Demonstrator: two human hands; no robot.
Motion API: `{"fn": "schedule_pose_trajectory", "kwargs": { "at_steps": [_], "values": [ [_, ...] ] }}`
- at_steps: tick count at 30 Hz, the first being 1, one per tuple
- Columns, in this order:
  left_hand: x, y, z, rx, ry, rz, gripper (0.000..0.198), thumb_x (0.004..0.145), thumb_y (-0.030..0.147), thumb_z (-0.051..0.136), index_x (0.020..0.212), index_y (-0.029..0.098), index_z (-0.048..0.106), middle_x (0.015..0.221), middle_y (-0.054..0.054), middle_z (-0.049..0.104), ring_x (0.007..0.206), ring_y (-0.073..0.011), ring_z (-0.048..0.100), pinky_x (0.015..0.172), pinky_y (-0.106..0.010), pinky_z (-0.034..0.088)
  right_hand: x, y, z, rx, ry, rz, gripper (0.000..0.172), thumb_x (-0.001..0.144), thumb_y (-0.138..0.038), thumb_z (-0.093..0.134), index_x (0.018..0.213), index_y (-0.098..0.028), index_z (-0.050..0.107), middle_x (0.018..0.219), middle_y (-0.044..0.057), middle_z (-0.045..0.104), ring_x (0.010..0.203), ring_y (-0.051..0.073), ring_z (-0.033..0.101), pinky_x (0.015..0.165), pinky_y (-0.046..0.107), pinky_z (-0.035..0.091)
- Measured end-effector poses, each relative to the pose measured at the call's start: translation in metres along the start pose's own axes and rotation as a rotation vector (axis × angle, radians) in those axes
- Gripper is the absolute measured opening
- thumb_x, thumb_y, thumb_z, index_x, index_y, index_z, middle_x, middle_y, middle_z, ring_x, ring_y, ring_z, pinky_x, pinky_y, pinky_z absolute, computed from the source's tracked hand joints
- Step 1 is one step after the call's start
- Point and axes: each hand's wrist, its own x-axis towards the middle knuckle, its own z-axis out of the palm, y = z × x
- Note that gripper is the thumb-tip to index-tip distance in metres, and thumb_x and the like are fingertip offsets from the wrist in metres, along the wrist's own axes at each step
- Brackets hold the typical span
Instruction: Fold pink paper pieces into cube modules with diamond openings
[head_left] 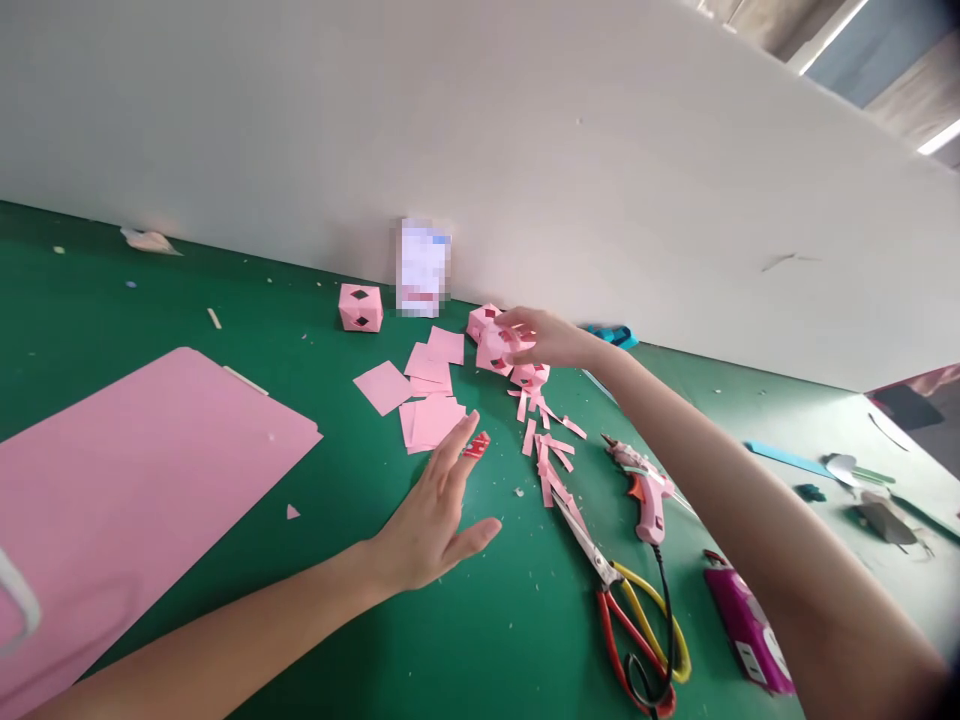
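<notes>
My right hand reaches to the far side of the table, fingers and thumb on a folded pink paper box with dark cut-outs. Two similar boxes crowd beside it, one behind and one partly under the hand. Open and empty, my left hand hovers over the green table, a red bandage around one fingertip. Just beyond its fingers lie pink paper squares, loosely stacked and overlapping. Another pink box stands apart at the left.
Large pink sheets cover the left of the green table. Pink strips, scissors, a pink glue gun and a magenta power block lie right of centre. A blurred card leans on the white wall.
</notes>
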Motion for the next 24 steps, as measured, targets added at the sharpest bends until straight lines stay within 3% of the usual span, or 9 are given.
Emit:
{"fn": "schedule_pose_trajectory", "kwargs": {
  "at_steps": [3, 6, 11, 14, 17, 19, 21, 24],
  "values": [
    [0.001, 0.002, -0.001, 0.035, -0.028, -0.012, 0.080, 0.105, 0.046, 0.051, 0.167, 0.031, 0.002, 0.175, -0.022, 0.010, 0.165, -0.0386, 0.014, 0.123, -0.069, 0.036, 0.005, -0.002, 0.017, -0.287, -0.010, -0.014, 0.061, 0.080, -0.020, 0.071, 0.140, -0.025, 0.066, 0.136, 0.009, 0.072, 0.127, 0.035, 0.066, 0.106, 0.051, 0.055],
    [0.002, 0.005, -0.002, 0.072, -0.041, 0.008, 0.079, 0.105, 0.043, 0.052, 0.166, 0.030, 0.004, 0.174, -0.023, 0.012, 0.164, -0.0386, 0.014, 0.123, -0.068, 0.037, 0.004, 0.005, 0.027, -0.372, 0.018, -0.025, 0.062, 0.082, -0.019, 0.072, 0.142, -0.025, 0.064, 0.144, 0.008, 0.069, 0.148, 0.040, 0.047, 0.117, 0.058, 0.045],
    [0.000, 0.003, 0.001, 0.137, -0.041, 0.089, 0.077, 0.104, 0.042, 0.056, 0.164, 0.025, 0.011, 0.172, -0.027, 0.015, 0.164, -0.0407, 0.016, 0.122, -0.069, 0.039, -0.019, 0.011, 0.034, -0.482, 0.146, -0.019, 0.064, 0.093, -0.032, 0.069, 0.155, -0.020, 0.052, 0.168, 0.013, 0.042, 0.160, 0.046, 0.022, 0.126, 0.070, 0.025],
    [-0.001, 0.002, 0.003, 0.169, -0.037, 0.095, 0.077, 0.104, 0.041, 0.055, 0.164, 0.026, 0.010, 0.173, -0.026, 0.014, 0.163, -0.0419, 0.017, 0.121, -0.070, 0.039, -0.058, 0.013, 0.046, -0.634, 0.233, -0.191, 0.055, 0.103, -0.030, 0.054, 0.156, -0.017, 0.050, 0.171, 0.014, 0.038, 0.163, 0.043, 0.017, 0.130, 0.067, 0.018],
    [0.000, 0.002, 0.003, 0.204, -0.014, 0.117, 0.079, 0.104, 0.039, 0.056, 0.165, 0.028, 0.008, 0.174, -0.024, 0.014, 0.164, -0.0417, 0.017, 0.122, -0.070, 0.038, -0.113, 0.011, 0.063, -0.735, 0.124, -0.521, 0.059, 0.101, -0.019, 0.056, 0.158, -0.033, 0.046, 0.168, 0.004, 0.044, 0.163, 0.034, 0.024, 0.131, 0.063, 0.022],
    [0.000, 0.003, 0.002, 0.229, 0.027, 0.094, 0.076, 0.105, 0.037, 0.053, 0.166, 0.029, 0.007, 0.174, -0.023, 0.016, 0.164, -0.0390, 0.017, 0.123, -0.068, 0.039, -0.152, -0.003, 0.072, -0.774, 0.192, -0.669, 0.065, 0.097, -0.014, 0.061, 0.157, -0.033, 0.045, 0.165, 0.001, 0.050, 0.164, 0.030, 0.022, 0.131, 0.060, 0.025],
    [0.001, 0.003, 0.002, 0.252, 0.071, 0.045, 0.073, 0.106, 0.035, 0.051, 0.165, 0.028, 0.009, 0.173, -0.022, 0.019, 0.164, -0.0358, 0.020, 0.123, -0.064, 0.041, -0.188, -0.033, 0.074, -0.689, 0.472, -0.706, 0.070, 0.093, -0.012, 0.066, 0.158, -0.026, 0.043, 0.161, 0.005, 0.054, 0.165, 0.031, 0.018, 0.131, 0.061, 0.024],
    [0.002, 0.000, 0.003, 0.305, 0.110, 0.019, 0.071, 0.106, 0.033, 0.053, 0.165, 0.025, 0.013, 0.171, -0.023, 0.023, 0.163, -0.0348, 0.024, 0.123, -0.060, 0.043, -0.234, -0.100, 0.069, -0.285, 0.699, -0.717, 0.091, 0.085, -0.002, 0.064, 0.166, -0.025, 0.028, 0.171, 0.006, 0.038, 0.158, 0.031, 0.037, 0.126, 0.061, 0.039]
  ]
}}
